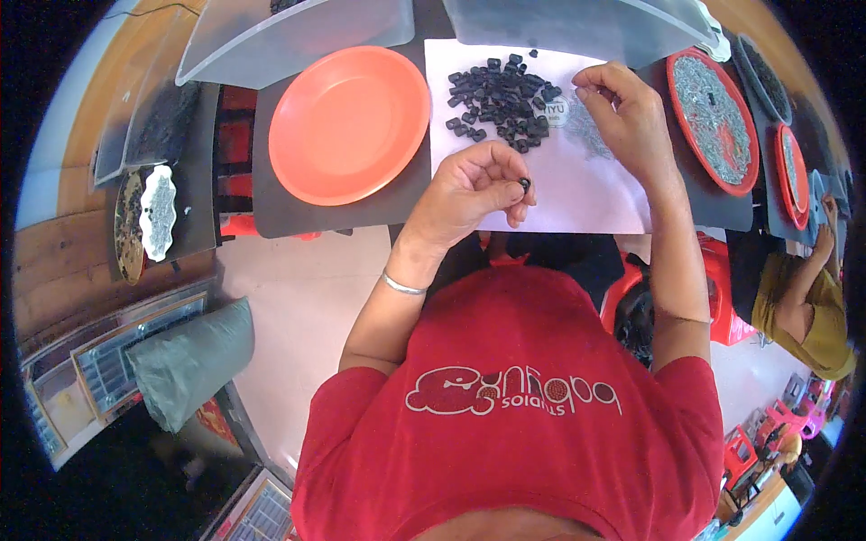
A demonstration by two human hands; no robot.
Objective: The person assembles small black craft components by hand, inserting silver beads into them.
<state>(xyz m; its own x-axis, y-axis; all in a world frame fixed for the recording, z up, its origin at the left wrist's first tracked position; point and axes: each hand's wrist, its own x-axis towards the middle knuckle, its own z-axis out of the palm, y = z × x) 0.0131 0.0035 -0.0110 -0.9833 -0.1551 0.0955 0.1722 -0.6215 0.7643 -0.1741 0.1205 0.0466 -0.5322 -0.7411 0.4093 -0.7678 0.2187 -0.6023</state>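
Observation:
My left hand (478,187) is closed, with a small black plastic piece (524,183) pinched between thumb and fingertip. It is over the near edge of a white sheet (577,198) on the table. Past it lies a loose heap of similar black pieces (498,97). My right hand (629,113) hovers above the right part of the sheet, its thumb and finger bent together. Whatever is between those fingertips is too small to make out. Beside and partly under that hand lies a spread of thin silvery metal pieces (585,131).
An orange-red plate (347,126) stands left of the sheet. At the right, a red plate (675,68) holds many silvery pieces. Translucent bins (298,45) line the far side. A co-worker's arm (807,270) shows at far right. A grey-green bag (194,361) stands at left.

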